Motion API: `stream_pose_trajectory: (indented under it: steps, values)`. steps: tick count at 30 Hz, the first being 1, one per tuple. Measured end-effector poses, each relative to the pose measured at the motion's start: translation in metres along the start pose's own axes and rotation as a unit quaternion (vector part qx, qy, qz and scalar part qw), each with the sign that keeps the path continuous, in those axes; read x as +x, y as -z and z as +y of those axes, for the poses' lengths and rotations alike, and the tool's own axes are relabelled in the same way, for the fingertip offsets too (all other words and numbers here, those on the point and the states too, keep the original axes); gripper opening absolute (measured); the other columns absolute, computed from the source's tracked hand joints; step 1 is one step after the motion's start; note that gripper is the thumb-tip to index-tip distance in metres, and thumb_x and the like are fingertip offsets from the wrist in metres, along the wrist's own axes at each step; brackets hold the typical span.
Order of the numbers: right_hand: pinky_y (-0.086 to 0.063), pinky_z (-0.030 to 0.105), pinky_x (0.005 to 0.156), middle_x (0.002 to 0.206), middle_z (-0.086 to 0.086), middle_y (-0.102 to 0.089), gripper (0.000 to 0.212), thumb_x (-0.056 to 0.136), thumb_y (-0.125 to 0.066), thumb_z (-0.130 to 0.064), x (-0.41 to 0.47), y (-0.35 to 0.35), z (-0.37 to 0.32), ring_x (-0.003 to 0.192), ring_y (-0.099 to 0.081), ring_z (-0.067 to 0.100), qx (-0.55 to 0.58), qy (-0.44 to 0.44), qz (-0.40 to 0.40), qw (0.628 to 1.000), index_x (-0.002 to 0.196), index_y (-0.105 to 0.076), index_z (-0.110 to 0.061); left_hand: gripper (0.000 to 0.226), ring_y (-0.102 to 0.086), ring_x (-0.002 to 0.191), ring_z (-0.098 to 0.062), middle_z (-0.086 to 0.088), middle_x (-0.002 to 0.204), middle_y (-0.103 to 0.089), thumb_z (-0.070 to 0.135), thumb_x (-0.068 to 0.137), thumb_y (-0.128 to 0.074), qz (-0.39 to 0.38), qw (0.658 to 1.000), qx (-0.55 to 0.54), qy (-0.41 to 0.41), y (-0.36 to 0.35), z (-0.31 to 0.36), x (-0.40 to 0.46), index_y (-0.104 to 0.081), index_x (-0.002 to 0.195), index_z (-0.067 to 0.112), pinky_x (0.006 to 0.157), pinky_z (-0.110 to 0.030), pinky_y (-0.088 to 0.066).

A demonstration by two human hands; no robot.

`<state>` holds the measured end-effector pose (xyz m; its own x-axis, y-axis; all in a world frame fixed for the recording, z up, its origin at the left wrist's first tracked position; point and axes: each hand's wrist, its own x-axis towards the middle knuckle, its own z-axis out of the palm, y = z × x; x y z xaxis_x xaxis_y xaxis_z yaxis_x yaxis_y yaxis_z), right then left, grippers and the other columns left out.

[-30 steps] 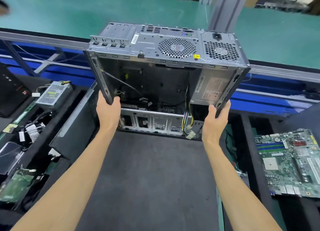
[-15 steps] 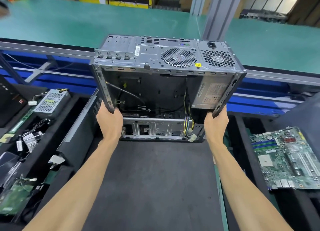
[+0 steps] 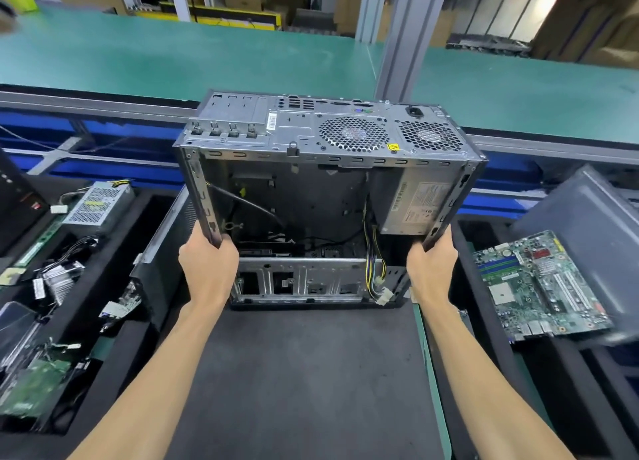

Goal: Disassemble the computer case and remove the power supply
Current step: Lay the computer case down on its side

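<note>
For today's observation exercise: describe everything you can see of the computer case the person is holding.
The computer case is a bare grey metal chassis with dark edges. Its side panel is off, so the open side faces the camera. The perforated rear panel with two fan grilles faces up. The power supply sits inside at the right, yellow and black wires hanging from it. The left hand and right hand grip its side edges; its lower end meets the dark mat.

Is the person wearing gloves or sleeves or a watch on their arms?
No. The left hand and right hand are bare, no gloves or rings showing. Both forearms are bare too: no sleeves, watch or bracelet anywhere in view.
</note>
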<state>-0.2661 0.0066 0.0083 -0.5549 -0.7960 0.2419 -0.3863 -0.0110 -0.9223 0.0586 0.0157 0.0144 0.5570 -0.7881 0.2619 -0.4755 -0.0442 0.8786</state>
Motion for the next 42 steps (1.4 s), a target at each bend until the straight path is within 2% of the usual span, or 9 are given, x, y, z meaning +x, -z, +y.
stream_pose_trajectory:
  steps: [4, 7, 9, 12, 17, 22, 26, 30, 42]
  values:
    - [-0.040, 0.003, 0.051, 0.077, -0.015, -0.062, 0.034, 0.087, -0.049, 0.001, -0.006, 0.015, -0.008, 0.062, -0.058, -0.007, -0.020, 0.016, -0.008, 1.000, 0.101, -0.055, -0.029, 0.019, -0.053, 0.059, -0.011, -0.001, 0.063, -0.054, 0.004, 0.085, -0.052, 0.004, 0.999, 0.013, -0.037, 0.012, 0.009, -0.004, -0.045, 0.078, 0.020, 0.048, -0.012, -0.036]
    - [-0.040, 0.003, 0.053, 0.078, -0.012, -0.062, 0.028, 0.088, -0.051, -0.002, -0.005, 0.026, -0.013, 0.064, -0.058, -0.007, -0.041, 0.027, -0.016, 0.999, 0.110, -0.059, -0.016, 0.015, -0.049, 0.056, -0.018, 0.006, 0.061, -0.051, 0.002, 0.087, -0.054, 0.017, 0.994, 0.047, -0.100, 0.021, 0.024, -0.003, -0.051, 0.091, 0.016, 0.056, -0.031, -0.038]
    - [-0.040, 0.007, 0.054, 0.075, -0.012, -0.061, 0.026, 0.088, -0.052, -0.006, -0.003, 0.033, -0.018, 0.064, -0.059, -0.004, -0.060, 0.044, -0.017, 0.997, 0.113, -0.058, -0.011, 0.023, -0.045, 0.058, -0.023, 0.011, 0.062, -0.048, 0.002, 0.087, -0.056, 0.026, 0.989, 0.069, -0.130, 0.026, 0.035, -0.001, -0.056, 0.110, 0.008, 0.063, -0.033, -0.038]
    - [-0.043, 0.026, 0.067, 0.079, -0.008, -0.062, 0.037, 0.088, -0.054, -0.011, -0.004, 0.044, -0.024, 0.064, -0.056, -0.001, -0.090, 0.054, -0.025, 0.994, 0.126, -0.054, -0.010, 0.045, -0.047, 0.058, -0.023, 0.002, 0.066, -0.057, 0.002, 0.086, -0.056, 0.025, 0.982, 0.088, -0.168, 0.038, 0.053, 0.001, -0.053, 0.131, 0.009, 0.067, -0.034, -0.040]
    - [-0.049, 0.035, 0.068, 0.080, -0.003, -0.065, 0.066, 0.091, -0.053, -0.011, -0.006, 0.061, -0.036, 0.068, -0.062, 0.015, -0.114, 0.052, -0.074, 0.989, 0.153, -0.030, -0.017, 0.060, -0.063, 0.069, -0.034, -0.005, 0.082, -0.070, 0.005, 0.086, -0.056, -0.011, 0.975, 0.108, -0.196, 0.052, 0.074, 0.002, -0.044, 0.143, 0.017, 0.084, -0.045, -0.053]
    - [-0.040, 0.029, 0.051, 0.072, 0.002, -0.062, 0.084, 0.091, -0.052, -0.013, -0.006, 0.072, -0.045, 0.061, -0.059, 0.021, -0.184, 0.048, -0.134, 0.973, 0.160, -0.006, -0.032, 0.048, -0.060, 0.072, -0.034, -0.006, 0.081, -0.069, 0.009, 0.086, -0.055, -0.068, 0.970, 0.167, -0.161, 0.055, 0.072, 0.007, -0.051, 0.133, 0.016, 0.076, -0.045, -0.052]
    - [-0.044, 0.036, 0.059, 0.085, 0.009, -0.065, 0.085, 0.091, -0.050, -0.015, -0.011, 0.071, -0.039, 0.068, -0.060, 0.027, -0.263, 0.039, -0.196, 0.944, 0.160, -0.004, -0.032, 0.022, -0.054, 0.064, -0.029, -0.002, 0.072, -0.061, 0.009, 0.084, -0.054, -0.127, 0.959, 0.219, -0.128, 0.051, 0.055, 0.009, -0.058, 0.105, 0.013, 0.063, -0.039, -0.043]
    - [-0.051, 0.042, 0.075, 0.102, 0.015, -0.066, 0.082, 0.090, -0.049, -0.016, -0.021, 0.067, -0.027, 0.080, -0.062, 0.033, -0.296, 0.018, -0.244, 0.923, 0.159, -0.007, -0.033, 0.025, -0.059, 0.078, -0.036, -0.008, 0.085, -0.067, 0.013, 0.085, -0.055, -0.182, 0.948, 0.246, -0.085, 0.044, 0.028, 0.004, -0.059, 0.108, 0.020, 0.077, -0.047, -0.052]
    - [-0.053, 0.050, 0.089, 0.116, 0.014, -0.066, 0.077, 0.093, -0.050, -0.019, -0.010, 0.047, -0.018, 0.094, -0.063, 0.037, -0.342, -0.009, -0.278, 0.898, 0.159, -0.011, -0.027, 0.012, -0.055, 0.070, -0.029, -0.004, 0.079, -0.064, 0.013, 0.083, -0.055, -0.215, 0.947, 0.236, -0.034, 0.021, -0.004, 0.013, -0.058, 0.090, 0.021, 0.067, -0.040, -0.046]
